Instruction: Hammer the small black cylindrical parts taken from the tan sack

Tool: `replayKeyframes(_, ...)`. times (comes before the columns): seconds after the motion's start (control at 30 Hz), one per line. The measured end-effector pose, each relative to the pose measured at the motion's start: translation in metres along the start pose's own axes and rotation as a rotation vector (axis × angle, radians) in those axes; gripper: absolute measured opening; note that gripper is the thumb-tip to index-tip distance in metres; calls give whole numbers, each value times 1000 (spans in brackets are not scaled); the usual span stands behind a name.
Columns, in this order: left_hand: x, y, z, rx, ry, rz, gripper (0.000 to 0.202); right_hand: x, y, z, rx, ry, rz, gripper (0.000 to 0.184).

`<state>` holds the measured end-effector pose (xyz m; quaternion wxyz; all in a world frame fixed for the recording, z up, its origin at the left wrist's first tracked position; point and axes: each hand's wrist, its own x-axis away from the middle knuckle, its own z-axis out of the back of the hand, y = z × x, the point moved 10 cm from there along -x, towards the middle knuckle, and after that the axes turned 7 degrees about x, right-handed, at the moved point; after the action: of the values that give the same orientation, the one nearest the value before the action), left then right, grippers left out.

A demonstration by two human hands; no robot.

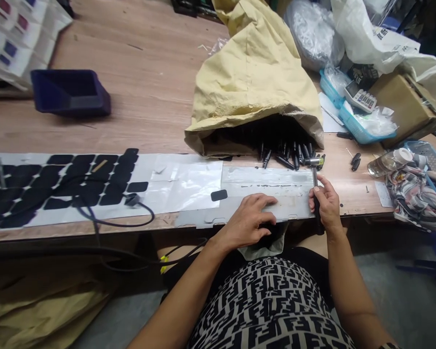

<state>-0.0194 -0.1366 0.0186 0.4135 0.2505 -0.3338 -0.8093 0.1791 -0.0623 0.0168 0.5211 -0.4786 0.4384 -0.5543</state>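
In the head view my right hand (327, 199) is wrapped round the black handle of a small hammer (314, 175), its metal head pointing away from me. My left hand (252, 218) lies at the near edge of a grey sheet (283, 199), fingers parted and slightly bent, with nothing visible in them. Just beyond the hammer head, several black pen-like tubes (286, 161) spill from the mouth of a big tan sack (254, 82). A single black rounded piece (219, 195) lies left of my left hand.
Rows of black rounded pieces (83, 169) cover white sheeting on the left, crossed by a dark cable (145, 224). A dark blue bin (70, 104) stands behind. On the right are blue baskets (363, 127), a calculator (361, 97), a jar (388, 162) and patterned cloth (414, 196).
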Motion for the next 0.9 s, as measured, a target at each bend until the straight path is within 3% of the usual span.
replayKeyframes(0.1, 1, 3, 3, 30, 21, -1, 20, 1, 1, 1, -3, -1, 3, 49)
replayKeyframes(0.2, -6, -4, 18, 159, 99, 52, 17, 1, 0, 1, -4, -6, 10, 48)
replayKeyframes(0.3, -22, -34, 51, 227, 338, 229, 20, 1, 0, 0, -19, -15, 17, 48)
replayKeyframes(0.4, -42, -67, 83, 145, 602, 430, 21, 1, 1, 0, -38, -12, 14, 48)
replayKeyframes(0.47, -59, -80, 93, 52, 679, 523, 22, 0, 2, 1, -48, -8, 10, 49)
replayKeyframes(0.67, -90, -97, 89, -158, 641, 693, 24, 0, 3, 1, -71, 1, 13, 50)
replayKeyframes(0.9, -70, -102, 87, -158, 595, 619, 16, 1, 3, 2, -69, 9, 17, 49)
